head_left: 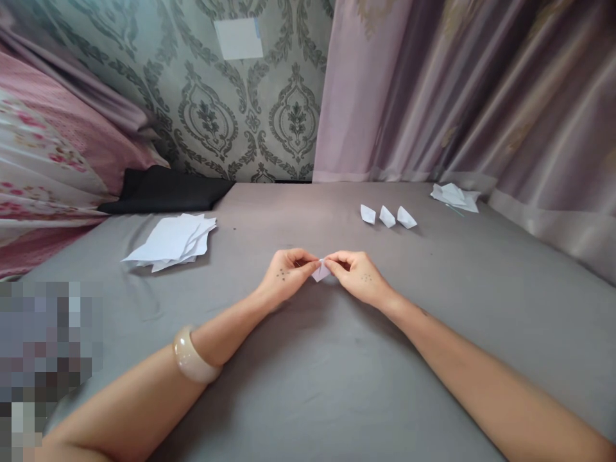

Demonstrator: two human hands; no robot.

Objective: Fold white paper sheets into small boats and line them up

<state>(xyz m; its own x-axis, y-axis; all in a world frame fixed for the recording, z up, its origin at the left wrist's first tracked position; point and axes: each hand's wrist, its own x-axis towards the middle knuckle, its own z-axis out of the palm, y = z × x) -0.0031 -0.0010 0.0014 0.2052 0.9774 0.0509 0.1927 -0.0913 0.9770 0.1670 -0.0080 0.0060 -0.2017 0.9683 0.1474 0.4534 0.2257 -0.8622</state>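
Between the two hands, low over the middle of the grey cloth (pixel 317 391), is a small folded paper (pixel 321 273), white with a faint lilac tint, its point facing the person. The left hand (pixel 287 273) has the paper's left upper edge pinched between thumb and fingers (pixel 301 253); the right hand (pixel 360 276) grips the opposite edge the same way, the two sets of fingertips nearly meeting. I can't tell whether the paper touches the cloth beneath. Clusters of small dark dots mark the back of each hand, and a pale, glossy bangle (pixel 192 359) circles the left forearm.

Beyond the right hand, three folded white pieces (pixel 386 217) stand in a short row, close together yet apart from one another. Past the left hand lies a loose, uneven stack of white sheets (pixel 168 237), with a folded black cloth (pixel 166 190) just behind it. Out at the far right, near the curtain's foot, I see more white papers (pixel 455 196) in a heap, a thin greenish strip (pixel 453 210) at their near edge. Mauve curtains (pixel 409 83) hang behind, next to a patterned grey wall (pixel 206 115) bearing a white sheet (pixel 238 40).
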